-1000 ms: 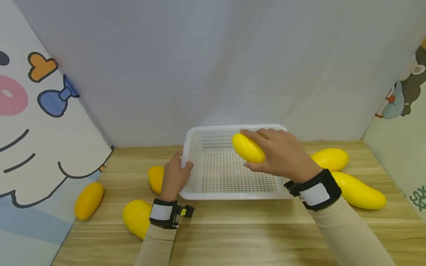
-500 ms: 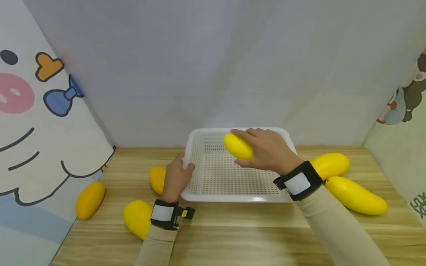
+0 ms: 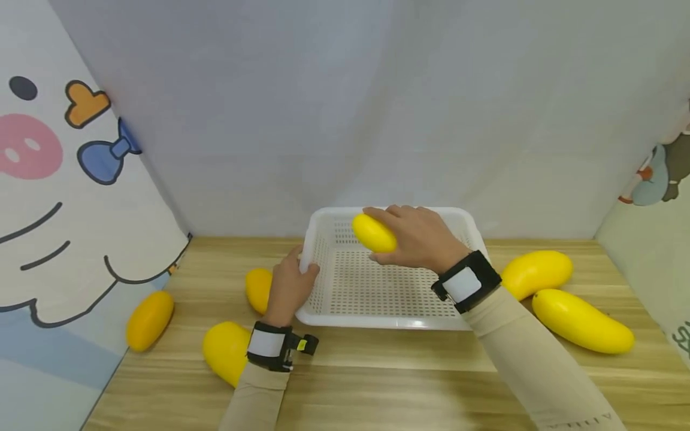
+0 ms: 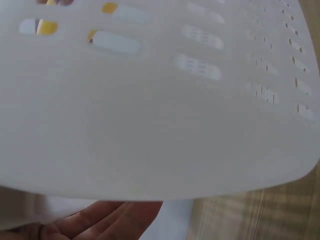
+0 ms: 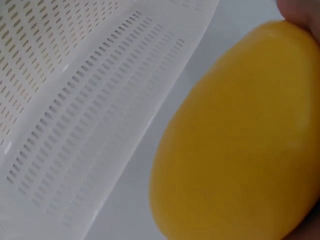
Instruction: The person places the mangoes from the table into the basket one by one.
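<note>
My right hand [image 3: 417, 236] grips a smooth yellow mango [image 3: 374, 233] above the white slotted plastic basket [image 3: 388, 323], thumb on the near side and fingers over the far side. Up close in the right wrist view, the mango [image 5: 240, 140] hides much of the hand, with the basket's slotted wall [image 5: 95, 115] beyond it. At the basket's left end, my left hand [image 3: 291, 284] holds the rim, thumb on top. The left wrist view is mostly filled by the basket's end wall [image 4: 150, 125], with a few fingers [image 4: 120, 220] showing beneath its rim.
On the wooden table [image 3: 388, 383], an orange-yellow mango [image 3: 150, 321] lies far left. Two more, a partly hidden mango [image 3: 257, 290] and a larger mango [image 3: 225, 352], lie by my left arm. Right of the basket are two long mangoes [image 3: 539, 272]. A pale backdrop [image 3: 345, 120] stands behind.
My right hand has carried the mango leftward over the basket. The left hand keeps its hold on the rim, and the head view has shifted slightly.
</note>
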Tool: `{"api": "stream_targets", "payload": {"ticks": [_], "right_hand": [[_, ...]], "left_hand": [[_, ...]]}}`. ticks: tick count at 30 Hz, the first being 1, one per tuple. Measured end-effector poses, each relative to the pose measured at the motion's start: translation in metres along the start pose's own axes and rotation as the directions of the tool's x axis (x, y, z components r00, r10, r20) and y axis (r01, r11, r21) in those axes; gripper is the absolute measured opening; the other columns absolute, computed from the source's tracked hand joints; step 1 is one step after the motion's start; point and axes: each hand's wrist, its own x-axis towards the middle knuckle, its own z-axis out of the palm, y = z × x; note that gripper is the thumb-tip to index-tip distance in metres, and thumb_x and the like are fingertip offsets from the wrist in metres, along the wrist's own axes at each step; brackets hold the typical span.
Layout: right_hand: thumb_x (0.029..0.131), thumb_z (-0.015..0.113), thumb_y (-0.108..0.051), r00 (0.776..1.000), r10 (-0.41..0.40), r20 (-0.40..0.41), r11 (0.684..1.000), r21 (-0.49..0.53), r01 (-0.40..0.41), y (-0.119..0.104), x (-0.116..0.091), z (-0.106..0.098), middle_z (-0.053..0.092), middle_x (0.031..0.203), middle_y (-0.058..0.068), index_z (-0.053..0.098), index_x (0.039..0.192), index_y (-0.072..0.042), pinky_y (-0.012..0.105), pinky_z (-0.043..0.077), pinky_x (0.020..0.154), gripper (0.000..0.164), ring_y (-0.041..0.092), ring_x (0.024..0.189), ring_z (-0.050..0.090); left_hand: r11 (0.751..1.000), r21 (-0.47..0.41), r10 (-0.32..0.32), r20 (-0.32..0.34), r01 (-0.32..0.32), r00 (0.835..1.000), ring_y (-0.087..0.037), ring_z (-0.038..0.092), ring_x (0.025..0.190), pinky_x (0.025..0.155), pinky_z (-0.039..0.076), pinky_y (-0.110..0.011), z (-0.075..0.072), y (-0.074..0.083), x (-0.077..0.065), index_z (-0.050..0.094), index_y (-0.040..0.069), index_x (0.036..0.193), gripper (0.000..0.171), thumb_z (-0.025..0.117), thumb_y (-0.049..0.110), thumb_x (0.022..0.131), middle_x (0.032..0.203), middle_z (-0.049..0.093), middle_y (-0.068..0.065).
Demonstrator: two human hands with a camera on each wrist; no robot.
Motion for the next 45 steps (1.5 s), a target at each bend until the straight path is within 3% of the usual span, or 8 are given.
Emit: {"api": "stream_targets", "payload": {"ticks": [15, 22, 45], "right_hand": [[0.073, 0.061, -0.061, 0.999, -0.014, 0.034, 1.000, 0.005, 0.014, -0.006, 0.022, 0.022, 0.059, 0.112, 0.000, 0.036, 0.142, -0.029, 0.037, 0.044, 0.072, 0.080, 0.018, 0.084, 0.054], [0.073, 0.061, -0.061, 0.999, -0.028, 0.037, 0.999, -0.023, 0.028, -0.009, 0.032, 0.034, 0.059, 0.109, -0.001, 0.037, 0.141, -0.029, 0.034, 0.044, 0.068, 0.079, 0.016, 0.080, 0.053], [0.073, 0.063, -0.062, 0.991, -0.032, 0.126, 0.998, -0.058, 0.040, -0.016, 0.045, 0.064, 0.058, 0.114, 0.001, 0.036, 0.142, -0.030, 0.035, 0.043, 0.078, 0.081, 0.017, 0.091, 0.054]], "left_hand": [[1.000, 0.009, -0.017, 0.018, 0.017, 1.000, -0.014, 0.061, 0.061, 0.049, 0.050, -0.028, -0.001, 0.002, 0.001, 0.041, 0.006, 0.136, 0.051, 0.054, 0.020, 0.090, 0.086, 0.064, -0.012], [1.000, 0.011, -0.008, 0.015, 0.008, 1.000, -0.014, 0.061, 0.061, 0.050, 0.050, -0.028, -0.002, 0.003, 0.002, 0.041, 0.007, 0.136, 0.051, 0.054, 0.020, 0.089, 0.087, 0.064, -0.012], [0.999, 0.023, -0.027, 0.016, 0.027, 0.999, -0.014, 0.060, 0.061, 0.050, 0.050, -0.029, 0.001, 0.000, 0.001, 0.041, 0.009, 0.137, 0.050, 0.055, 0.022, 0.090, 0.086, 0.063, -0.010]]}}
